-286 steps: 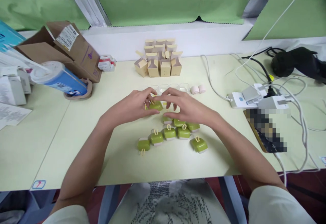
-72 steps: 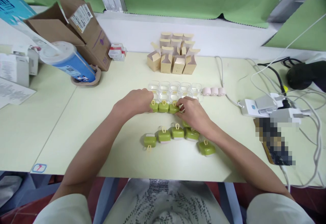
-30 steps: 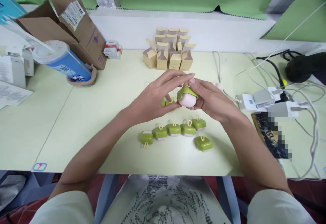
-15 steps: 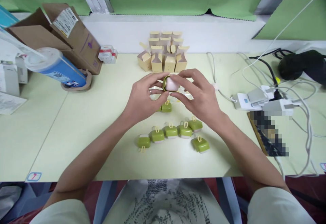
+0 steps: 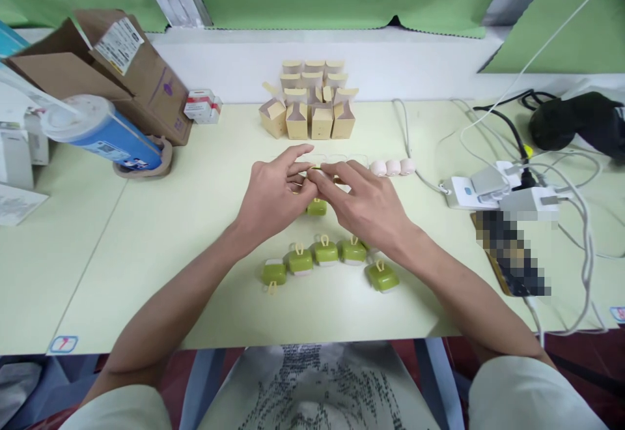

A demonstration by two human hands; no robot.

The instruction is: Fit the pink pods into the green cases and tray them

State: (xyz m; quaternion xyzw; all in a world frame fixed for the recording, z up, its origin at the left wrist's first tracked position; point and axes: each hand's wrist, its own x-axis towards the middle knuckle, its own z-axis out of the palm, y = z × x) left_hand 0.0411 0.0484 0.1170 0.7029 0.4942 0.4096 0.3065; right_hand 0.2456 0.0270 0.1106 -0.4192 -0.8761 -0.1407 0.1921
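Note:
My left hand (image 5: 271, 197) and my right hand (image 5: 365, 203) meet low over the pale green table (image 5: 146, 247), fingertips pinched together on a small green-and-pink case (image 5: 316, 172) that is mostly hidden between them. Just beneath sits another green case (image 5: 317, 207). Nearer me runs a row of several green cases with yellow loops (image 5: 312, 257), and one more (image 5: 381, 276) lies apart at the right. Clear plastic trays (image 5: 342, 158) peek out behind my fingers. Three pink pieces (image 5: 392, 167) lie in a line to their right.
Several small tan cartons (image 5: 308, 104) stand at the back centre. At the left are an open cardboard box (image 5: 102, 71), a tipped blue cup (image 5: 100, 131) and a small red-and-white box (image 5: 201, 105). White adapters and tangled cables (image 5: 512, 186) fill the right, with a black object (image 5: 576, 120) behind.
Over the last second my hands have come down from chest height to just above the table, with the green-and-pink case between them. It is now nearly covered by my fingers.

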